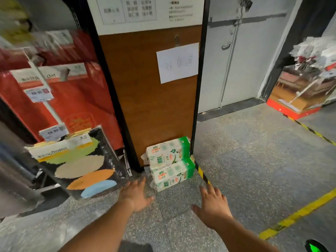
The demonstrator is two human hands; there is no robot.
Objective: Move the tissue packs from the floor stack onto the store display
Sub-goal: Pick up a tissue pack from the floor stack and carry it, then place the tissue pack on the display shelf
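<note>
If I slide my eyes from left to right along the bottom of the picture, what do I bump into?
Colourful mat pack → left hand → tissue packs → right hand → yellow floor line.

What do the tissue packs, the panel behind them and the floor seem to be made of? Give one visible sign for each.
Tissue packs: thin glossy plastic film, probably, judging by the crinkled loose wrap at the left end and the sheen.
Panel: brown wood-look board, likely laminate or veneer; smooth, even, faint grain.
Floor: speckled grey, apparently terrazzo or flecked vinyl; fine light and dark flecks, painted yellow lines.
</note>
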